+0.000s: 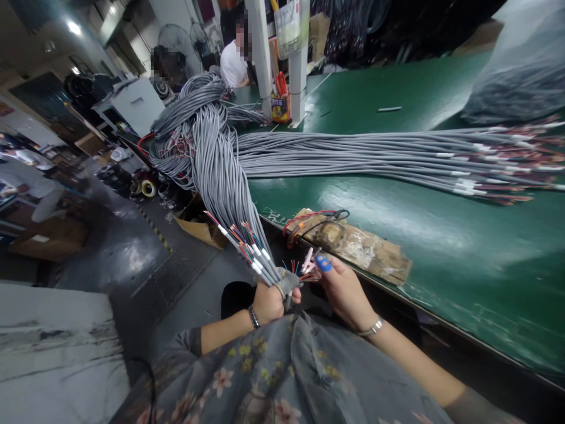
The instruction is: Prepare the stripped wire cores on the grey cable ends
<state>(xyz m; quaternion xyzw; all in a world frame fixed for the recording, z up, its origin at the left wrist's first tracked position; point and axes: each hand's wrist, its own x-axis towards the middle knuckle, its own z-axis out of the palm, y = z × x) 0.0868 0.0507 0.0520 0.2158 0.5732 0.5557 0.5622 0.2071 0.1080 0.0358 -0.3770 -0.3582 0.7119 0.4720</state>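
My left hand (268, 303) is closed round a group of grey cables (265, 268) in front of my lap. Their stripped ends fan out in coloured wires with white sleeves, and a grey wrap (288, 284) lies over them at my fingers. Close beside it, my right hand (346, 292) pinches near a small pale pink piece (308, 261) and some fine coloured wires (293, 268). A blue finger cover (323, 262) is on one of its fingers. What exactly the right fingertips grip is too small to tell.
A large heap of grey cables (207, 123) hangs over the corner of the green table (441, 235). More cables (353, 154) stretch right across it. A worn wooden board (357, 244) lies at the near edge. A white post (298, 82) and a person (233, 63) are behind.
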